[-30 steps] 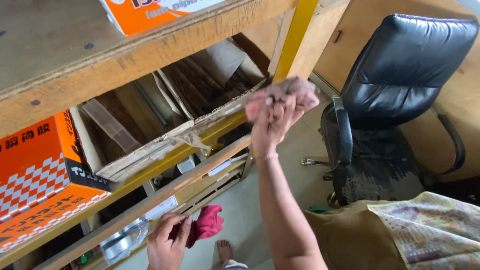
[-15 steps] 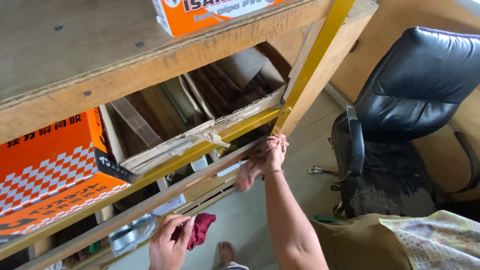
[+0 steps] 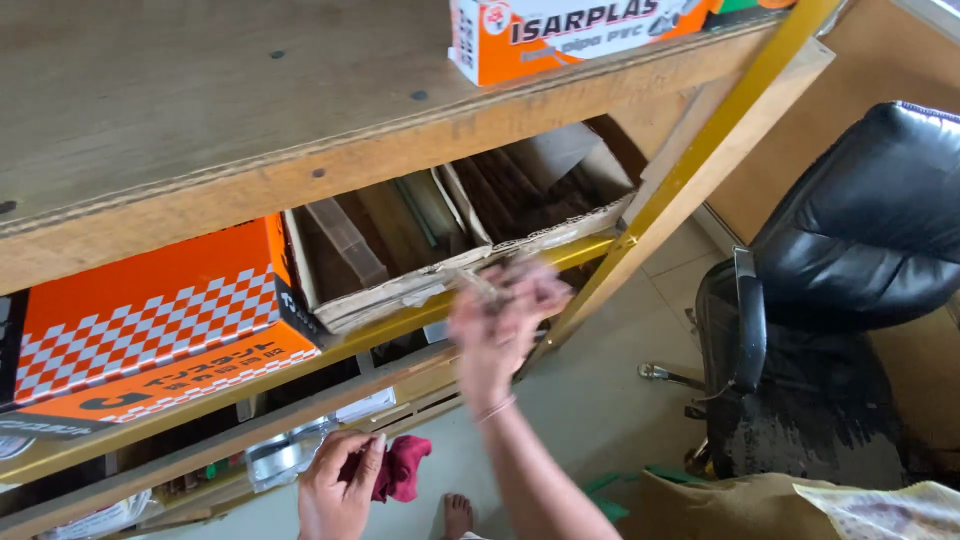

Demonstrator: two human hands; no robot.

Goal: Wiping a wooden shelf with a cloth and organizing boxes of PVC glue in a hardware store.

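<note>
Below the thick wooden top shelf (image 3: 300, 170), your right hand (image 3: 497, 325) is raised to the front edge of the middle shelf, where a yellow metal rail (image 3: 390, 335) runs along it. That hand is blurred with motion; its fingers seem bunched around a brownish cloth (image 3: 510, 283), but you cannot tell the grip for sure. The cloth sits at, or just in front of, the torn front lip of one open cardboard box (image 3: 450, 240), which lies directly beyond your fingertips, a little up and away from you. The box's long axis runs along the shelf, left to right, and holds long dark strips lying front to back. Your right hand is much the nearer of the two to this box.

Your left hand (image 3: 338, 490) is low, near the bottom edge of the view, beside the lower wooden rail of the shelf unit. It is closed in a pinch on one red cloth (image 3: 402, 468), which hangs out to the right of the thumb.

Counting what shows: two hands, two cloths, one open cardboard box, one orange box with white checks (image 3: 150, 320) at the left end of the middle shelf, one orange and white carton (image 3: 570, 35) on the top shelf, and one black office chair (image 3: 850, 290) on the floor to the right. A slanting yellow post (image 3: 700, 170) stands between shelf and chair.
</note>
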